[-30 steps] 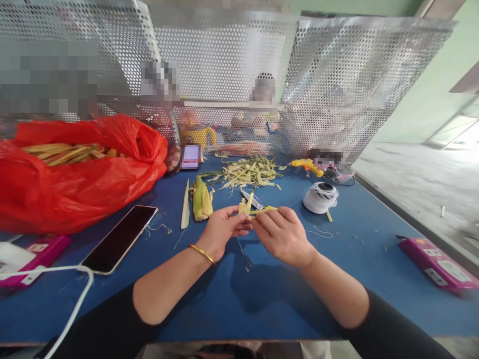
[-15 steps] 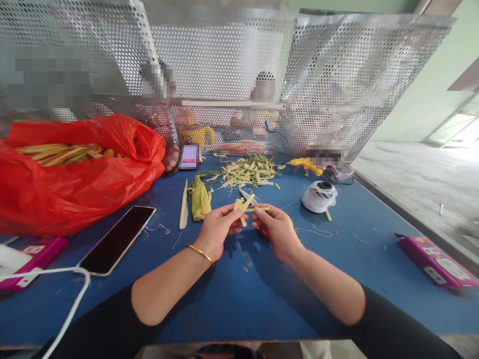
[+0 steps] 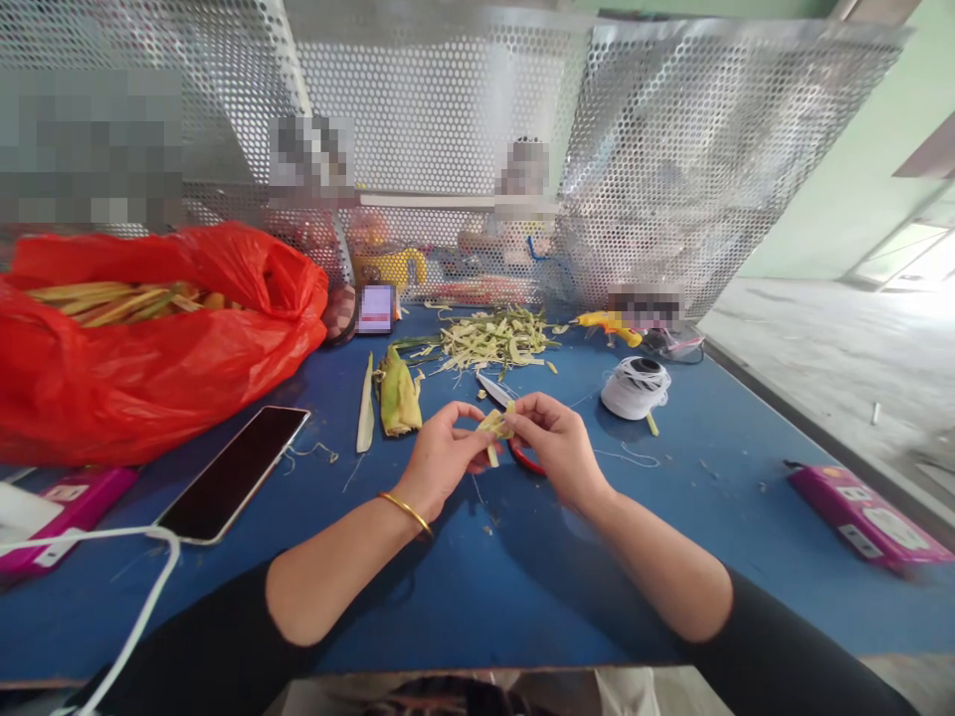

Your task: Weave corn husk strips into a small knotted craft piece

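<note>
Between my hands is a small folded piece of pale yellow-green husk strip [image 3: 493, 426]. My left hand [image 3: 446, 452] pinches it from the left, with a short end hanging below the fingers. From the right, my right hand [image 3: 553, 438] pinches the same piece at its upper edge. Scissors [image 3: 493, 389] lie on the table just behind the hands, blades pointing away, the red handle partly hidden by my right hand. Left of the hands stand a yellow-green corn husk bundle [image 3: 401, 398] and a single long husk strip [image 3: 365, 408]. A heap of cut husk strips [image 3: 496, 340] lies farther back.
A red plastic bag [image 3: 171, 368] of long dry strips fills the left side. A phone [image 3: 235, 472] lies before it. On the right are a white thread spool [image 3: 636, 389], a yellow glue gun [image 3: 612, 326] and a purple power strip [image 3: 865, 512]. A perforated metal screen [image 3: 448, 109] rises behind.
My right hand has come closer to the left, and the strip end that stuck out to the right is now folded in between the fingers. More of the scissors' red handle shows.
</note>
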Demonstrator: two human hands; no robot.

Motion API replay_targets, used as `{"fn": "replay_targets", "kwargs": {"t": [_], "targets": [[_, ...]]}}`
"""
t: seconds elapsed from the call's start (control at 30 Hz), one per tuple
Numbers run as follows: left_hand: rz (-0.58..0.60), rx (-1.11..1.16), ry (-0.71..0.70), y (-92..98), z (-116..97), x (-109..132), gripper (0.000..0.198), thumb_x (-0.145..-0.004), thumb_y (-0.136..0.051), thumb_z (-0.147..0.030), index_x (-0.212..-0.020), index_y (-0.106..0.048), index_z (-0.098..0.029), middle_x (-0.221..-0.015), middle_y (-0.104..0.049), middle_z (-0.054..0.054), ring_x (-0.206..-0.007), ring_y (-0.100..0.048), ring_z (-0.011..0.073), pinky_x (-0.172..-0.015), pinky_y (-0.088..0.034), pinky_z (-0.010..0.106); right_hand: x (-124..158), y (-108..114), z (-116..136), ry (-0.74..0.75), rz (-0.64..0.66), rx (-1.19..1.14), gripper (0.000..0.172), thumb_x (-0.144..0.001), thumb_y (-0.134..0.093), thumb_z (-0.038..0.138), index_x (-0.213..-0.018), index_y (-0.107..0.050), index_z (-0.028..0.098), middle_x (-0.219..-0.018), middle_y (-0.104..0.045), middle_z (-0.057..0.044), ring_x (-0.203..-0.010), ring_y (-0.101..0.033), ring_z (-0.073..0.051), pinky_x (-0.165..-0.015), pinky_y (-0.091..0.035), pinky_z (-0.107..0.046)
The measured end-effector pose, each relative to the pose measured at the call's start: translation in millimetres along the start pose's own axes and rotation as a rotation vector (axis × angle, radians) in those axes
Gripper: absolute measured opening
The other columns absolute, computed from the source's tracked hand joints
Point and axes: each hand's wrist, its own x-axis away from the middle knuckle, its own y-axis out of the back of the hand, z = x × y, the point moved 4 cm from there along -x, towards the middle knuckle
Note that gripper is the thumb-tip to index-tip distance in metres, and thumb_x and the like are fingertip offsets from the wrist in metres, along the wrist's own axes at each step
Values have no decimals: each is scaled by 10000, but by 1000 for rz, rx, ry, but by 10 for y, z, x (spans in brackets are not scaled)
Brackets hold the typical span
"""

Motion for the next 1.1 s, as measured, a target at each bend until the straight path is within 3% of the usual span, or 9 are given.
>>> {"fn": "replay_targets", "kwargs": {"t": [0.33,0.57,0.77,1.1], "targets": [[67,27,0,0,8,-28,288,-609,-740,-273,-790,-529,-197,-561,-658,-19,-475,-592,110,-509,-457,202,2,-12,-50,-202,28,-36,184,-544,-733,305,-621,-657,155,-503,-592,26,-432,-453,-62,-452,-374,-210],[72,37,10,15,12,-51,315,-620,-734,-265,-827,-504,-202,-575,-670,-15,-475,-595,107,-525,-475,211,13,-37,-63,-168,-19,-46,198,-565,-688,327,-668,-684,157,-487,-549,46,-426,-464,-68,-446,-386,-219],[80,58,19,10,39,-49,353,-598,-763,-300,-829,-517,-198,-579,-663,-21,-461,-583,97,-529,-482,217,-20,-4,-91,-106,-22,50,162,-581,-684,282,-670,-615,166,-523,-586,45,-433,-491,-75,-432,-375,-204],[105,70,83,-9,93,-51,277,-646,-724,-223,-836,-525,-197,-591,-670,-15,-466,-588,91,-545,-500,219,-5,11,-100,-227,-59,29,90,-523,-637,172,-574,-564,166,-421,-544,60,-369,-467,-67,-393,-358,-183]]}}
